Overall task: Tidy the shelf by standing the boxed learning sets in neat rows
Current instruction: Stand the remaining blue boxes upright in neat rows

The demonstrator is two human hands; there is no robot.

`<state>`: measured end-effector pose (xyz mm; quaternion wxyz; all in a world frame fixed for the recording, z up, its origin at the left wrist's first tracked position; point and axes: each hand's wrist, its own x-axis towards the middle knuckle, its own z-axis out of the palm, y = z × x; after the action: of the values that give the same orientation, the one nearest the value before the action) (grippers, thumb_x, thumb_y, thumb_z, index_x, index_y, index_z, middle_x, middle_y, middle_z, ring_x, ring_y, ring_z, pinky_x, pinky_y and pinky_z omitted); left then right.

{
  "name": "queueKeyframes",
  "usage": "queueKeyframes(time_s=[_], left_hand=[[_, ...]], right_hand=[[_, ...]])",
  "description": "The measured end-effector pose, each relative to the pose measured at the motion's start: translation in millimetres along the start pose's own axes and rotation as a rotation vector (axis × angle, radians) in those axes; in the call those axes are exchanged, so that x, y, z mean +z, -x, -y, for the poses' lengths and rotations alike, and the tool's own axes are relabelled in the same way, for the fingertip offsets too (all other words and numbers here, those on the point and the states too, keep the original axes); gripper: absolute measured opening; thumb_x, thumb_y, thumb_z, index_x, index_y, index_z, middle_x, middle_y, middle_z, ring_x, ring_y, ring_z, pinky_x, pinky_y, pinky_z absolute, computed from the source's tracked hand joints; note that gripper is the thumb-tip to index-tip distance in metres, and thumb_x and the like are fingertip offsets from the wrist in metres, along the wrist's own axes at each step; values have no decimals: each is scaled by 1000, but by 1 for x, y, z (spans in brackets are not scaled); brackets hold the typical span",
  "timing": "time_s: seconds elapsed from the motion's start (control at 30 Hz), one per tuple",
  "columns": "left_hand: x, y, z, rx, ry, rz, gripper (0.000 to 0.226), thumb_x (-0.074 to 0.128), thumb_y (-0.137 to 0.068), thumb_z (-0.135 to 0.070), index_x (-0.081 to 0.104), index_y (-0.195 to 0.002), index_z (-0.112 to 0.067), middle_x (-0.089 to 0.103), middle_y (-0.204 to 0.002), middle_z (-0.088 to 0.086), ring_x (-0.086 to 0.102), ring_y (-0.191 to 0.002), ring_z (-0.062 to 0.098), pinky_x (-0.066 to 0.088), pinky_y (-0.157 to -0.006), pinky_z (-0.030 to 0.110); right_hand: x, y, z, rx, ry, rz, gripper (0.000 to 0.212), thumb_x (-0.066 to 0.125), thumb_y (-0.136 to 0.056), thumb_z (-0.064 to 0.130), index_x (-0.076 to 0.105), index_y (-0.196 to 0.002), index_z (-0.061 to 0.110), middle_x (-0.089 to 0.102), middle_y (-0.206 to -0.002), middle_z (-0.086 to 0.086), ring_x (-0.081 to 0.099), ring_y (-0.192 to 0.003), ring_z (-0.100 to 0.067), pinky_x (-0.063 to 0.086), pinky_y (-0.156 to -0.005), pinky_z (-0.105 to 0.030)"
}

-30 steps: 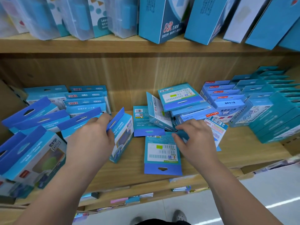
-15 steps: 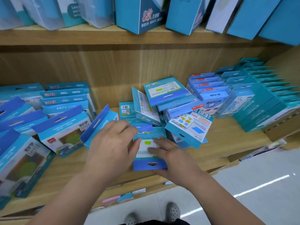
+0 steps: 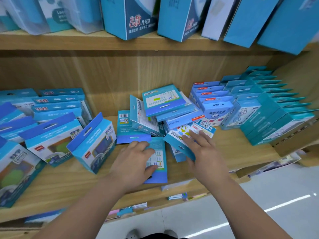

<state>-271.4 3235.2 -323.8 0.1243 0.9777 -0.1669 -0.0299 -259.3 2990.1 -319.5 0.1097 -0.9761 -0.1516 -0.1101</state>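
Head view: I see the left hand (image 3: 133, 163) lying over the flat box (image 3: 159, 149) near the front edge of the shelf (image 3: 233, 145). Its fingers curl round the box's left side and its thumb presses on the printed face, so it grips the box. The right hand (image 3: 205, 156) holds the tilted box (image 3: 181, 135) with coloured shapes, fingers spread across its top face and thumb tucked under the near edge. Both boxes sit just in front of a jumbled pile (image 3: 164, 104) at mid-shelf. Windowed boxes (image 3: 93, 144) lean at the left, and standing rows (image 3: 267, 114) fill the right end.
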Motion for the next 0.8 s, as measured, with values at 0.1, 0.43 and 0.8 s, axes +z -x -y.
queueKeyframes(time_s=[0.1, 0.43, 0.8], left_hand=[[7, 1, 1, -39, 21, -38, 56, 51, -83, -62, 61, -127, -29, 54, -136, -4, 49, -121, 23, 46, -93, 41], [-12, -5, -17, -146, 471, -257, 69, 74, -79, -52, 47, -139, -33, 55, -129, -13, 51, -119, 9, 46, -98, 31], [-61, -24, -49, -23, 1051, -232, 35, 75, -86, -13, 62, -113, -32, 71, -105, -8, 66, -95, 14, 52, -85, 27]], right_hand=[[-7, 1, -3, -53, -48, -55, 64, 85, -65, 5, 68, -126, 16, 69, -127, -10, 59, -125, -41, 56, -90, -56], [-77, -3, -11, 13, -386, -273, 16, 71, -85, 22, 79, -99, 20, 75, -90, 12, 66, -84, 0, 51, -76, -19], [-113, -39, 2, 238, -906, 12, 19, 66, -95, 25, 73, -79, 18, 73, -71, -8, 60, -60, -16, 40, -53, -30]])
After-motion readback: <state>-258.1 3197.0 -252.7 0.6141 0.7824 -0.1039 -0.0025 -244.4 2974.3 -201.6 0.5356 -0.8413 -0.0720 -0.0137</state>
